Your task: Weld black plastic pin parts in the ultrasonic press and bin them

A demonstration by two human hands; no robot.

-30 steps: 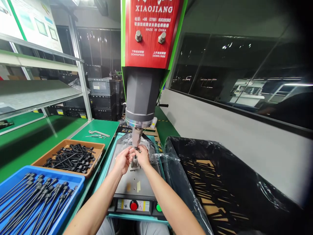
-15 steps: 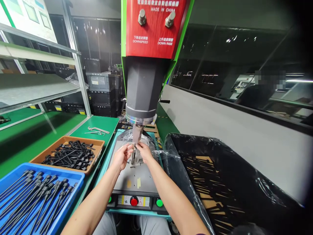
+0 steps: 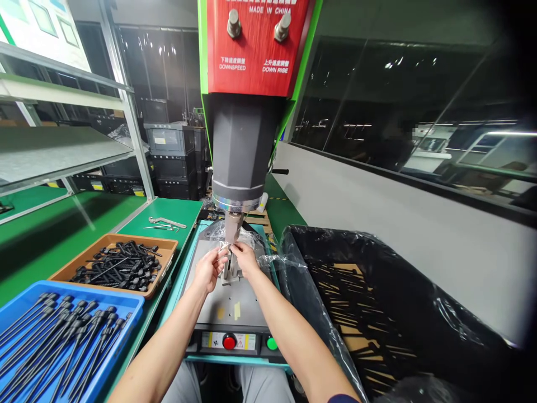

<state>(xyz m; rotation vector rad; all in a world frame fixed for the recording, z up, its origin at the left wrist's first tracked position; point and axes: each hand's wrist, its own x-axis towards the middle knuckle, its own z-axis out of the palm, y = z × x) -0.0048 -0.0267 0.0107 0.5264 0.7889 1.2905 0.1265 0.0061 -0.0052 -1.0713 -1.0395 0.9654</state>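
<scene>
Blue tray point(image 3: 94, 289): nearest on the left, with long black rods point(image 3: 50, 341) that have thick heads at their upper ends.
Brown tray point(image 3: 142, 239): just beyond it, heaped with shorter black parts point(image 3: 121, 266).
Green worktop point(image 3: 187, 208): a wrench point(image 3: 168, 222) and thin metal tools lie behind the brown tray.
Left hand point(image 3: 207, 270): raised over the machine's plate point(image 3: 210, 314), fingers curled close to the small dark part; cannot tell whether its grip is closed on it.
Small dark part point(image 3: 230, 249): at the fingertips, right under the metal horn point(image 3: 232, 226) and above the metal fixture point(image 3: 229, 273); partly hidden.
Right hand point(image 3: 245, 259): grip together, thumb and finger pinching the small dark part.
Buttons: red point(image 3: 229, 342), then green point(image 3: 272, 343), along the machine's front.
Lined black bin point(image 3: 296, 280): dark slender pieces over cardboard point(image 3: 350, 270).
</scene>
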